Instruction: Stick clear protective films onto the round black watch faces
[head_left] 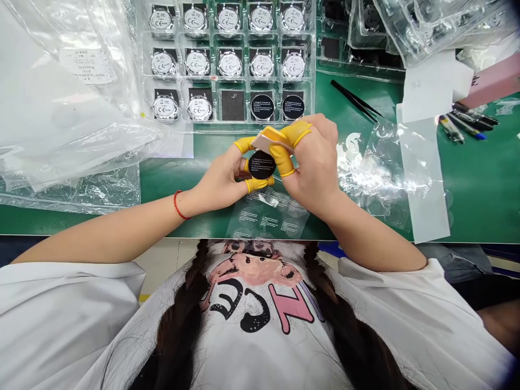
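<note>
Both hands meet over the green mat, each wearing yellow finger cots. My left hand (pixel 226 176) pinches a round black watch face (pixel 261 164) with white printed text on its film. My right hand (pixel 314 162) is closed over the top of the same watch and also presses a small beige pad (pixel 268 142) against it. Under the hands lies a clear sheet of round printed stickers (pixel 266 216).
A clear plastic tray (pixel 229 59) of watch bodies stands behind the hands, two cells holding black-faced ones. Crumpled plastic bags (pixel 60 108) lie at the left, film scraps (pixel 374 173) and a white strip (pixel 422 179) at the right, black tweezers (pixel 355 101) and pens (pixel 467 124) beyond.
</note>
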`<state>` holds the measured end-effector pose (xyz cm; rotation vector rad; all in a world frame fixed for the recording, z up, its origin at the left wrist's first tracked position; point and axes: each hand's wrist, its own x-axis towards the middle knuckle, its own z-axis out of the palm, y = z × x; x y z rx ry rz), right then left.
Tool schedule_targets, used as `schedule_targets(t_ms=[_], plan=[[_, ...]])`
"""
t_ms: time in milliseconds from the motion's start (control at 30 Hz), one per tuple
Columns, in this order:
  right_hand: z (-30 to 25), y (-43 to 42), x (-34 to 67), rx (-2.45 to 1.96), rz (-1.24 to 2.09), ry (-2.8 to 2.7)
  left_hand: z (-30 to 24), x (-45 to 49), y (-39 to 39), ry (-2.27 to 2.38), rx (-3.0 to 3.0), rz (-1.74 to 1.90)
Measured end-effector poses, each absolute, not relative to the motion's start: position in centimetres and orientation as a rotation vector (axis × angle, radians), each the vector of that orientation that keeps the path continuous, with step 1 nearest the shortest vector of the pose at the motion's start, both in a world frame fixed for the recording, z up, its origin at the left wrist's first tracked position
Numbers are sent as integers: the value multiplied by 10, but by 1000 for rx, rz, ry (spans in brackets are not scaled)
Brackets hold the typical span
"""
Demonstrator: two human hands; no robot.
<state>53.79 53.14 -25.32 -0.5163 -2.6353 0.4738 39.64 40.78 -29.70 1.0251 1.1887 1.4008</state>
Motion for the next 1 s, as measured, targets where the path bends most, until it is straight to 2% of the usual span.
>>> schedule_targets(t_ms=[267,400,500,567,767,867,1000], plan=[[-251,553,550,-587,771,-2474,-292,398,406,1206,1010,1425],[-245,589,568,-802,933,-2520,-292,390,408,1241,993,1462],[-245,602,571,-1024,848,-2657,-289,387,407,1264,1005,1472],[-245,594,565,-983,875,-2582,-287,388,405,1288,1011,1476],[-244,532,539,-674,1882,-2116,-283,399,393,1417,1090,1526],[-244,517,533,-678,2092,-1942,-282,404,388,1484,1131,1555],[-247,513,531,-709,2206,-1739,-280,409,385,1516,1147,1587]])
